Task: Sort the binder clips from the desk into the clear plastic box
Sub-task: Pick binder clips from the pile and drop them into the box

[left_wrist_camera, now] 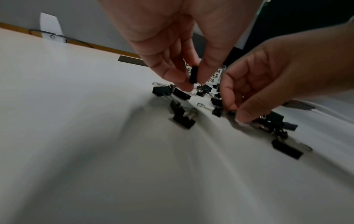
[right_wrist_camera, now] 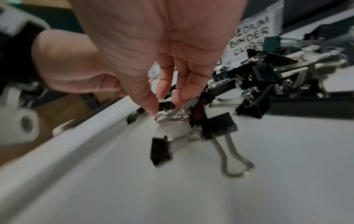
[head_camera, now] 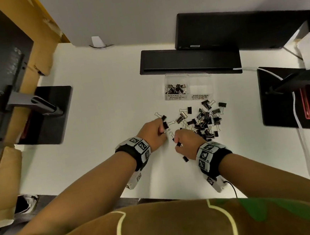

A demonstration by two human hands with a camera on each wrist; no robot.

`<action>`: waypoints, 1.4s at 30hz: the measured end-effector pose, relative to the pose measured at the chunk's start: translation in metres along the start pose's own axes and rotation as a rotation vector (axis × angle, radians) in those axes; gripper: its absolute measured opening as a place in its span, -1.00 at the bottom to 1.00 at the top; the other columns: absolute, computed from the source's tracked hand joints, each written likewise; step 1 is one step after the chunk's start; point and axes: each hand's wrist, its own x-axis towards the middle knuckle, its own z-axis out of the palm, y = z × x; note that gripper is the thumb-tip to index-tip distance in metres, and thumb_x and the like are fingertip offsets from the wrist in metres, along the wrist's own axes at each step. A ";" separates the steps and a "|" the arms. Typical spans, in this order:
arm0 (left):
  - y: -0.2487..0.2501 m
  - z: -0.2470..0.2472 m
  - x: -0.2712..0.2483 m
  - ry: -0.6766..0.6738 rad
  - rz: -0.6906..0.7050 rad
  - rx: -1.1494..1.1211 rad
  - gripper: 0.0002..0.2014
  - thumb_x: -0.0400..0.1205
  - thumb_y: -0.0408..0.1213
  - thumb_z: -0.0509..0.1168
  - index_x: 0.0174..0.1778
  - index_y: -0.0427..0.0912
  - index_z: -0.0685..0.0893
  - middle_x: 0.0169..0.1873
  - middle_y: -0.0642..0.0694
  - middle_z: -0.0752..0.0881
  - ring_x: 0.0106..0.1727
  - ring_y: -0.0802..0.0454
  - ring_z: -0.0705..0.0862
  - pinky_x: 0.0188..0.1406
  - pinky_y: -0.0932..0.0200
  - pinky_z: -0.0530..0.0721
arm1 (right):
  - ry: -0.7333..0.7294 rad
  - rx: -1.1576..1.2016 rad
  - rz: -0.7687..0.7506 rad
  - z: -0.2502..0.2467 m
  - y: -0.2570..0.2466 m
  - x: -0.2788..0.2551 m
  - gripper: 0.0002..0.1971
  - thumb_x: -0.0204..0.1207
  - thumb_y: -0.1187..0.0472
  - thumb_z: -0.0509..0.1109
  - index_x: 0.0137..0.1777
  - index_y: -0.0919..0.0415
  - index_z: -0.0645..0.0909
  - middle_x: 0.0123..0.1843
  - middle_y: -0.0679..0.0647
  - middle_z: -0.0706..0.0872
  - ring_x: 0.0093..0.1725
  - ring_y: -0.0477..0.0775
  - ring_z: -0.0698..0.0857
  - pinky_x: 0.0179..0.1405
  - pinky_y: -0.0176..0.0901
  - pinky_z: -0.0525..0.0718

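White desk (head_camera: 96, 110); clear plastic two-compartment box (head_camera: 188, 87) at far side, small clips in its left compartment. Loose pile of black binder clips (head_camera: 205, 118) just before it. My left hand (left_wrist_camera: 172, 45) pinches one small black clip (left_wrist_camera: 193, 75); my right hand (right_wrist_camera: 153, 50) pinches another small clip (right_wrist_camera: 165, 104) at pile's edge.

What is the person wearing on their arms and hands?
Both hands are bare, with no gloves. The left hand and right hand each have a black wrist strap ringed with white tiles printed with black square codes. A thin black cable trails from the right wrist unit. The forearms are uncovered; the shirt is brown.
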 end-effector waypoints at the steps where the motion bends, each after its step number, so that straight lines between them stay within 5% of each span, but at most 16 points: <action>1: 0.002 -0.001 0.001 0.010 -0.013 -0.023 -0.88 0.54 -0.43 0.26 -0.21 -0.14 0.47 -0.44 0.13 0.48 -0.43 0.08 0.47 -0.45 0.23 0.41 | 0.031 0.077 0.049 -0.003 0.001 0.001 -0.84 0.47 0.24 0.37 0.03 0.18 0.56 -0.06 0.04 0.59 -0.04 0.07 0.60 -0.08 -0.18 0.54; 5: 0.011 0.002 0.003 -0.040 -0.031 0.017 -0.77 0.62 -0.44 0.11 0.15 -0.16 0.50 -0.34 0.06 0.54 -0.40 0.12 0.48 -0.45 0.26 0.43 | 0.184 0.467 0.232 -0.025 0.008 0.005 -0.92 0.48 0.21 0.34 -0.07 0.15 0.62 -0.20 0.06 0.68 -0.22 0.08 0.67 -0.16 -0.08 0.70; 8: 0.016 0.010 0.003 -0.102 0.003 0.081 -0.76 0.67 -0.42 0.05 0.15 -0.19 0.58 -0.03 -0.05 0.58 -0.10 -0.02 0.58 -0.21 0.24 0.48 | 0.227 0.711 0.323 -0.044 0.017 0.003 -0.81 0.58 0.26 0.23 -0.04 0.20 0.70 -0.20 0.10 0.70 -0.31 0.04 0.68 -0.30 -0.14 0.73; 11: 0.017 0.020 0.006 -0.150 0.014 0.138 -0.79 0.68 -0.33 0.06 0.12 -0.22 0.57 0.13 -0.17 0.59 0.07 -0.13 0.62 0.06 0.11 0.58 | 0.226 0.916 0.393 -0.060 0.023 0.006 -0.80 0.56 0.33 0.23 -0.08 0.21 0.72 -0.06 0.20 0.71 -0.23 0.09 0.69 -0.17 -0.07 0.76; 14: 0.015 0.029 0.010 -0.201 0.050 0.234 -0.77 0.62 -0.26 0.16 0.16 -0.21 0.51 0.14 -0.17 0.54 0.10 -0.16 0.60 0.14 -0.05 0.63 | 0.221 0.986 0.378 -0.080 0.020 0.011 -0.79 0.54 0.44 0.22 0.01 0.32 0.69 -0.11 0.20 0.67 -0.29 0.05 0.64 -0.26 -0.13 0.69; 17: 0.012 0.034 0.013 -0.240 0.117 0.357 -0.68 0.58 -0.25 0.26 0.24 -0.20 0.47 0.23 -0.15 0.49 0.15 -0.12 0.59 0.10 0.04 0.64 | 0.262 0.994 0.359 -0.100 0.016 0.021 -0.80 0.51 0.43 0.25 0.03 0.32 0.69 -0.18 0.17 0.66 -0.33 -0.02 0.59 -0.30 -0.23 0.67; 21: 0.010 0.038 0.016 -0.240 0.178 0.460 -0.69 0.62 -0.33 0.21 0.28 -0.27 0.47 0.22 -0.24 0.50 0.10 -0.18 0.60 0.05 -0.06 0.67 | 0.351 0.711 0.263 -0.125 0.011 0.047 -0.80 0.56 0.34 0.27 0.04 0.16 0.70 -0.05 0.10 0.74 -0.18 -0.01 0.72 -0.06 -0.19 0.75; 28: 0.012 0.038 0.016 -0.243 0.247 0.552 -0.71 0.62 -0.51 0.13 0.28 -0.37 0.43 0.23 -0.29 0.45 0.04 -0.18 0.57 -0.15 0.04 0.54 | 0.346 0.382 0.193 -0.138 -0.005 0.078 -0.65 0.56 0.37 0.20 0.28 0.11 0.61 0.16 0.05 0.66 0.06 0.08 0.69 -0.24 -0.27 0.64; 31: 0.011 0.036 0.018 -0.215 0.284 0.554 -0.70 0.63 -0.52 0.09 0.29 -0.40 0.43 0.25 -0.32 0.44 0.02 -0.18 0.58 -0.18 0.06 0.49 | 0.344 0.290 0.161 -0.135 -0.006 0.073 -0.68 0.57 0.33 0.19 0.26 0.12 0.61 0.29 0.07 0.65 0.20 0.12 0.67 0.10 -0.08 0.68; 33: 0.012 0.033 0.021 -0.185 0.280 0.508 -0.71 0.64 -0.47 0.11 0.29 -0.39 0.45 0.23 -0.32 0.45 -0.01 -0.19 0.59 -0.04 -0.01 0.60 | 0.358 0.257 0.125 -0.130 -0.006 0.063 -0.74 0.59 0.29 0.18 0.16 0.13 0.65 0.24 0.08 0.68 0.16 0.10 0.69 0.13 -0.10 0.66; 36: 0.023 0.021 0.027 -0.074 0.231 0.342 -0.79 0.67 -0.38 0.13 0.18 -0.36 0.51 0.14 -0.27 0.49 -0.10 -0.14 0.59 0.01 0.08 0.60 | 0.250 0.178 0.088 -0.113 -0.001 0.039 -0.78 0.60 0.29 0.19 0.09 0.17 0.66 0.22 0.08 0.69 -0.16 -0.13 0.63 -0.17 -0.28 0.62; 39: 0.042 0.002 0.041 0.060 0.168 0.155 -0.87 0.65 -0.38 0.15 0.08 -0.28 0.52 0.05 -0.16 0.48 -0.16 -0.02 0.55 -0.03 0.12 0.63 | 0.053 0.018 0.096 -0.090 0.007 0.014 -0.79 0.56 0.35 0.20 0.05 0.20 0.66 0.13 0.10 0.71 -0.06 -0.05 0.62 0.04 -0.21 0.64; 42: 0.060 -0.017 0.067 0.164 0.125 0.036 -0.91 0.65 -0.38 0.18 0.05 -0.24 0.53 -0.01 -0.04 0.43 -0.21 0.13 0.53 -0.12 0.37 0.57 | -0.049 -0.087 0.101 -0.069 0.017 -0.001 -0.77 0.51 0.41 0.23 0.05 0.23 0.66 0.12 0.11 0.67 0.04 0.04 0.63 0.14 -0.17 0.62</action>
